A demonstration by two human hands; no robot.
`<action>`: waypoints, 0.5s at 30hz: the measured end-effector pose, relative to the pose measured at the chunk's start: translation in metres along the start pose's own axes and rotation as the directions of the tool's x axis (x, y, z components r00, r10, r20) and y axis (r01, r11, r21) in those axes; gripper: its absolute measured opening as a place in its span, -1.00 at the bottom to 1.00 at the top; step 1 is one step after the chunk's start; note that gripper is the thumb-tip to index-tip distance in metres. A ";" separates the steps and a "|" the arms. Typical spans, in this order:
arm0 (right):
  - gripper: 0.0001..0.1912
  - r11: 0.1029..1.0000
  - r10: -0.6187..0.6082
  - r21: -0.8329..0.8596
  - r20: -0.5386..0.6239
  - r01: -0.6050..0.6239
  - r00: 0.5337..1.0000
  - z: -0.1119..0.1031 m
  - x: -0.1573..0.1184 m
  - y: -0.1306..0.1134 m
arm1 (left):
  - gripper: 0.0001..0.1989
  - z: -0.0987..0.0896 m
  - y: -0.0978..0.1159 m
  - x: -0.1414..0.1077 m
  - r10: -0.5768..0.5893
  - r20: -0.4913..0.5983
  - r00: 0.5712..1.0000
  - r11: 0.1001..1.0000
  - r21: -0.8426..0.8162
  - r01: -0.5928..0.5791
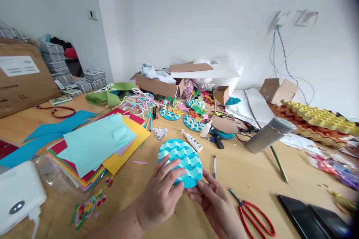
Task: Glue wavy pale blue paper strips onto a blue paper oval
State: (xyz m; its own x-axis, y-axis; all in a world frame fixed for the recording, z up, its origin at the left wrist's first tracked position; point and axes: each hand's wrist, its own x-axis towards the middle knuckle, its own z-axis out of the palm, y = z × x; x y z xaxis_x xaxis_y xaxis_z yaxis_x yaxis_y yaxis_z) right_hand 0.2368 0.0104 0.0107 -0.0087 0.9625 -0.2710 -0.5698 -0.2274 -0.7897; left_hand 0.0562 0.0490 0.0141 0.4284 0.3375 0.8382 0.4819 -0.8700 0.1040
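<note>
Flat paper sheets (92, 142) lay stacked leftward on the smooth wooden bench (123, 194). The left hand (161, 190), half open, spread its fingertips over the round blue disc (186, 160) near the bench's front middle. The disc faced up, tilted toward the wearer, its wavy pale strips (178, 155) running crosswise, dipping rightward. The right hand (211, 198) pinched its lower-right rim.

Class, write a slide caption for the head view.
Right hand holds a blue disc with wavy strips; left hand rests across it; red-handled scissors nearby.
</note>
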 end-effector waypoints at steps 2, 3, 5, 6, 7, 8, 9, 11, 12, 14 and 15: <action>-0.50 1.000 -0.022 -0.006 -0.016 0.022 1.000 -0.002 0.000 0.000 | -0.78 -0.002 0.001 0.000 -0.013 0.018 1.000 1.000 0.016 0.012; -0.51 0.999 -0.033 -0.012 -0.024 0.033 0.999 -0.003 0.001 -0.001 | -0.75 -0.003 0.001 0.000 -0.023 0.026 0.999 1.000 0.005 0.023; -0.51 0.998 -0.047 -0.031 -0.040 0.046 0.998 -0.006 0.001 -0.002 | -0.63 -0.005 0.001 -0.002 -0.079 0.024 0.997 0.994 -0.077 0.081; -0.50 0.998 -0.049 -0.047 -0.047 0.047 0.998 -0.008 0.002 -0.002 | -0.56 -0.005 0.000 -0.003 -0.137 0.013 0.991 0.980 -0.147 0.137; -0.48 0.997 -0.050 -0.066 -0.051 0.047 0.997 -0.010 0.002 -0.002 | -0.52 -0.004 -0.001 -0.004 -0.219 0.001 0.976 0.950 -0.228 0.214; -0.46 0.995 -0.053 -0.085 -0.054 0.049 0.997 -0.011 0.002 -0.002 | -0.52 -0.003 -0.004 -0.006 -0.328 -0.010 0.945 0.899 -0.312 0.308; -0.44 0.993 -0.059 -0.105 -0.056 0.053 0.997 -0.012 0.003 -0.002 | -0.55 -0.001 -0.008 -0.007 -0.452 -0.017 0.892 0.824 -0.392 0.410; -0.42 0.988 -0.070 -0.140 -0.048 0.063 0.996 -0.012 0.003 0.000 | -0.64 0.003 -0.020 -0.007 -0.712 0.034 0.701 0.581 -0.532 0.617; -0.42 0.986 -0.074 -0.153 -0.042 0.067 0.996 -0.012 0.003 0.001 | -0.67 0.005 -0.026 -0.006 -0.820 0.095 0.564 0.409 -0.592 0.695; -0.41 0.981 -0.076 -0.179 -0.020 0.071 0.997 -0.011 0.003 0.002 | -0.61 0.008 -0.039 -0.003 -0.909 0.235 0.343 0.098 -0.679 0.727; -0.41 0.979 -0.074 -0.193 -0.002 0.072 0.997 -0.010 0.003 0.002 | -0.56 0.009 -0.044 -0.001 -0.915 0.289 0.280 -0.017 -0.723 0.691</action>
State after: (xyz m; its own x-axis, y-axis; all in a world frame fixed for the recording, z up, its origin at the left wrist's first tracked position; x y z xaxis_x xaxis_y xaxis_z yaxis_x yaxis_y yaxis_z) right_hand 0.2440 0.0111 0.0031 0.0350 0.9764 -0.2132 -0.3999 -0.1818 -0.8984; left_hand 0.0411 0.0901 0.0042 -0.1005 0.9948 -0.0148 -0.2648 -0.0124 0.9642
